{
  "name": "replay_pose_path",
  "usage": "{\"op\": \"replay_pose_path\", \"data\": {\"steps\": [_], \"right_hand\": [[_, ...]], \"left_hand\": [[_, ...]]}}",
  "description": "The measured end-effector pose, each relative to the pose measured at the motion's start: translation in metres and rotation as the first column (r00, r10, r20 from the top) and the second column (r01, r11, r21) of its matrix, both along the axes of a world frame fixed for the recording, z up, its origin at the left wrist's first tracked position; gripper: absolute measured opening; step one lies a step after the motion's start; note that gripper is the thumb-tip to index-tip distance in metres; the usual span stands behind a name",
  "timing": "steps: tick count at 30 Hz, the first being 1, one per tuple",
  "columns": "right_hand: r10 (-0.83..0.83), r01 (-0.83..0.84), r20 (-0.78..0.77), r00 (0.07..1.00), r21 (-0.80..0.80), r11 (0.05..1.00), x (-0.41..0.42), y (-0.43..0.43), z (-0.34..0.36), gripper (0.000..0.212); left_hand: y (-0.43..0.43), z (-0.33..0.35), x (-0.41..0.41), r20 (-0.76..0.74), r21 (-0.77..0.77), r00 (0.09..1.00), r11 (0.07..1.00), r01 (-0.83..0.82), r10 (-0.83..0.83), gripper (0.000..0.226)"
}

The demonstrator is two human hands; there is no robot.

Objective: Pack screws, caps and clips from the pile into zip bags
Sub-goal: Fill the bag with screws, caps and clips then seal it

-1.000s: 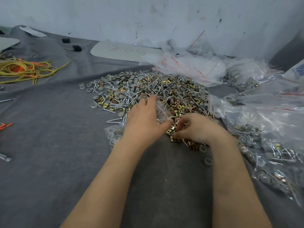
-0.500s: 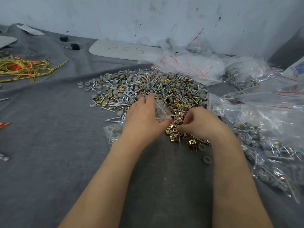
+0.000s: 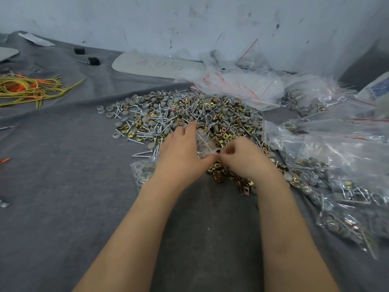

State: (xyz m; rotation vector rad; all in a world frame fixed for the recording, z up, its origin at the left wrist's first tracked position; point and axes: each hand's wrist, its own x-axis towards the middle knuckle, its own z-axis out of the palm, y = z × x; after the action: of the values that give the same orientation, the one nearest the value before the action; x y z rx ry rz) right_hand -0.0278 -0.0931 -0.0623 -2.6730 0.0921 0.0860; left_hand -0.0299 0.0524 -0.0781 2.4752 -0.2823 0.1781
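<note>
Worktop point(image 3: 63, 186) is covered by a grey cloth, creased in the far left part. Scuffed white wall point(image 3: 147, 17) is seen behind it. A tangle of yellow-green wires point(image 3: 27, 89) is laid at far left, with orange pieces point(image 3: 21, 87) mixed in. Two small black blocks point(image 3: 79, 50) point(image 3: 93, 60) are noted near the wall, just apart from each other. A pale grey rounded board point(image 3: 155, 65) is laid flat beside them, marked "50" in red. A white scrap point(image 3: 35, 39) is seen at the back left corner. A blue-printed white packet point(image 3: 376, 88) is cut off by the right edge.
</note>
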Motion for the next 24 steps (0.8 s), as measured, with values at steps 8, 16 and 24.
{"op": "replay_pose_path", "data": {"steps": [8, 16, 24], "right_hand": [[-0.081, -0.084, 0.245, 0.966, 0.597, 0.798, 0.006, 0.018, -0.004, 0.012], [-0.206, 0.143, 0.212, 0.955, 0.279, 0.95, -0.009, -0.031, 0.012, 0.018], [-0.007, -0.001, -0.232, 0.973, -0.036, 0.999, -0.009, -0.027, 0.007, 0.015]], "left_hand": [[-0.003, -0.001, -0.001, 0.001, 0.017, 1.0, 1.0, 0.013, -0.013, 0.084], [-0.001, -0.002, 0.0, 0.027, 0.008, 1.0, 1.0, 0.011, -0.011, 0.087], [-0.001, -0.004, 0.001, 0.0, 0.013, 1.0, 1.0, 0.012, -0.012, 0.086]]}}
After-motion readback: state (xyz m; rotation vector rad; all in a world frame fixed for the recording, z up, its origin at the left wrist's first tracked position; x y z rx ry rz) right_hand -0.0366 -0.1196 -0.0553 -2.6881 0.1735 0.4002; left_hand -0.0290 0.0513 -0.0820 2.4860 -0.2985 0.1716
